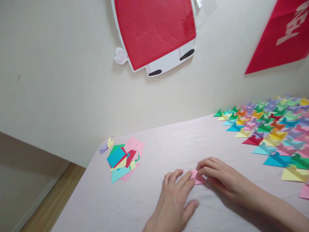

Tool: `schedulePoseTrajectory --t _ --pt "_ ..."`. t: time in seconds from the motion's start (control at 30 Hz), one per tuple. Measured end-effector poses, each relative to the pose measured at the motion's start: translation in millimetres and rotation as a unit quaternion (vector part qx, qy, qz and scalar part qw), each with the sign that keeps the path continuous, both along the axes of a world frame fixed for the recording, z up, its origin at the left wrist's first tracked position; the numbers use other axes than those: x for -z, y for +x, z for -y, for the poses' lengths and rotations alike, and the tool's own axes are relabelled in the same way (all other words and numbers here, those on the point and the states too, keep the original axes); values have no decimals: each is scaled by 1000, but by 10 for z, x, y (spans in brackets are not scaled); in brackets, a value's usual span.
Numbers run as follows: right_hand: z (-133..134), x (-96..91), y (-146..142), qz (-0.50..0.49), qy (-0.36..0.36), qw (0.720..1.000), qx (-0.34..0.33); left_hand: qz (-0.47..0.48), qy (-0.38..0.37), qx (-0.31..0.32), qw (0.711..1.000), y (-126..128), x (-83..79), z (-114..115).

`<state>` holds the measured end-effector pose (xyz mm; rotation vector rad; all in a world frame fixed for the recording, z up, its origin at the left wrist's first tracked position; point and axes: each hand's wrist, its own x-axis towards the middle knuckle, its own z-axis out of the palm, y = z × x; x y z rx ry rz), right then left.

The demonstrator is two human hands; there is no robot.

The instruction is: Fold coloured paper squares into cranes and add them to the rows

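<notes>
A small piece of pink paper (199, 178) lies on the pale cloth-covered surface between my two hands. My left hand (175, 196) rests palm down with its fingers stretched out, the tips touching the paper's left edge and the thumb apart. From the right, my right hand (220, 177) has its fingers curled together at the paper's right edge, gripping it. Those fingers cover part of the sheet, so its full outline and any folds are hidden.
A loose pile of coloured paper pieces (123, 161) lies to the left, with a yellow folded figure (110, 142) and a purple one (103, 148) behind it. Rows of folded paper birds (263, 129) fill the right side. Red decorations (156, 32) hang on the wall.
</notes>
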<state>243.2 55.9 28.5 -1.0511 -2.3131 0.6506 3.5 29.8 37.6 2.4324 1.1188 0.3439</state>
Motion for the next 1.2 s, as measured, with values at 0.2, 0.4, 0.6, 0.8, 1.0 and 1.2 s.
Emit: schedulePoseTrajectory --t 0.2,0.4,0.6,0.8,1.0,1.2 --pt "-11 -17 -16 21 34 999 -21 34 -18 4 999 -27 -15 -41" --pt "-6 14 -55 96 110 989 -17 37 -15 6 999 -31 4 -35" --pt "2 40 -60 105 144 984 -18 33 -1 11 999 -26 -19 -44" --pt "-9 81 -56 0 23 999 28 17 33 15 999 -22 -3 -20" --pt "-64 16 -168 -37 -88 991 90 2 87 20 996 -18 23 3" --pt "-108 26 -222 -18 -75 993 89 7 101 21 995 15 72 46"
